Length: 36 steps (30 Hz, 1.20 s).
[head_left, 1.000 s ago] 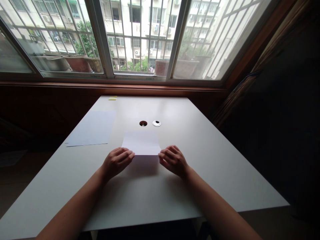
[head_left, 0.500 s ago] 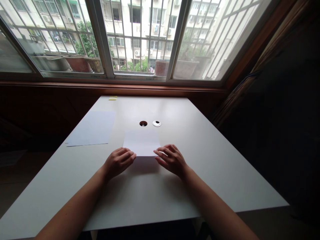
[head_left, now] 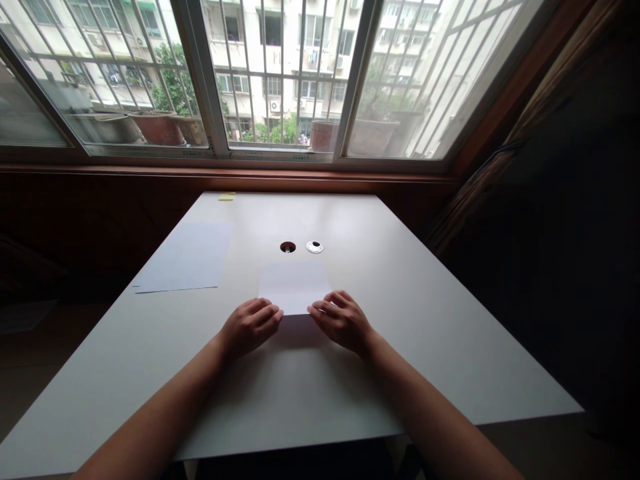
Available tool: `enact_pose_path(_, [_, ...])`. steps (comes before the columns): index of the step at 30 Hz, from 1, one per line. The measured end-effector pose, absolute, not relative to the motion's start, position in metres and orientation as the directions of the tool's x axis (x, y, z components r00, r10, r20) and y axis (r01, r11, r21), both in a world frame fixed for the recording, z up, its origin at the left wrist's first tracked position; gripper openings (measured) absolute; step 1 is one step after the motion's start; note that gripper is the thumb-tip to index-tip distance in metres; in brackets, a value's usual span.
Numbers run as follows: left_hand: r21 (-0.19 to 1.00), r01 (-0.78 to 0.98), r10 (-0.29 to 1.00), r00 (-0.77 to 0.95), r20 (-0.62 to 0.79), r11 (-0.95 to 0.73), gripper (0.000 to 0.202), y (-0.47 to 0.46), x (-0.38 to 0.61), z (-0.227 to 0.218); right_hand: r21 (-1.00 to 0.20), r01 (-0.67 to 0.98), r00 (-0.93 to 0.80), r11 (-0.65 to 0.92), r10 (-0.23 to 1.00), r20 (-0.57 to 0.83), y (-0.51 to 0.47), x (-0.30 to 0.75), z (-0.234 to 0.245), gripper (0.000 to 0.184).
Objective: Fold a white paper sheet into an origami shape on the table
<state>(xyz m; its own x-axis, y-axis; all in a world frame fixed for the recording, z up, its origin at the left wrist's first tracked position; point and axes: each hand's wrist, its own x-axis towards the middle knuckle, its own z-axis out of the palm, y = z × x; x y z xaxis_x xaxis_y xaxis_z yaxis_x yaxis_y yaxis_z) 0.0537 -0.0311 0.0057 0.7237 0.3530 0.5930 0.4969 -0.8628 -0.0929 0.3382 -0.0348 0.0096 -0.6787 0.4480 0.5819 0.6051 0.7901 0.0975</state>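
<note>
A white sheet of paper [head_left: 294, 283] lies in the middle of the white table [head_left: 450, 347], its near edge lifted over a shadow. My left hand [head_left: 251, 327] has its fingers curled at the sheet's near left corner. The fingers of my right hand [head_left: 341, 319] are bent over the near right corner, pointing left. Both hands grip that near edge and are close together.
A larger white sheet [head_left: 185, 257] lies on the left of the table. A round cable hole [head_left: 287, 247] and a white ring cap [head_left: 315, 247] sit just beyond the folded paper. A small yellow note [head_left: 227, 197] is at the far edge, below the barred window.
Both hands have moved closer together and a little to the right. The paper between them has shifted right and its near edge sits slightly lower in view.
</note>
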Motion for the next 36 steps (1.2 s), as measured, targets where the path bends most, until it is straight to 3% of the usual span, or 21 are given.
enact_pose_path(17, [-0.038,0.643,0.441,0.566,0.697,-0.765,0.026,-0.022,0.019,0.005,0.077,0.682,-0.596,0.727,0.492,0.634,-0.031,0.367,0.005,0.025])
enact_pose_path(23, [-0.105,0.588,0.383,0.642,0.664,-0.802,0.038,-0.028,0.042,0.008,0.084,0.658,-0.626,0.749,0.481,0.613,-0.034,0.352,0.008,0.023])
enact_pose_path(36, [-0.150,0.532,0.351,0.719,0.600,-0.833,0.021,-0.035,0.060,0.007,0.111,0.566,-0.694,0.817,0.399,0.600,-0.041,0.320,0.011,0.022])
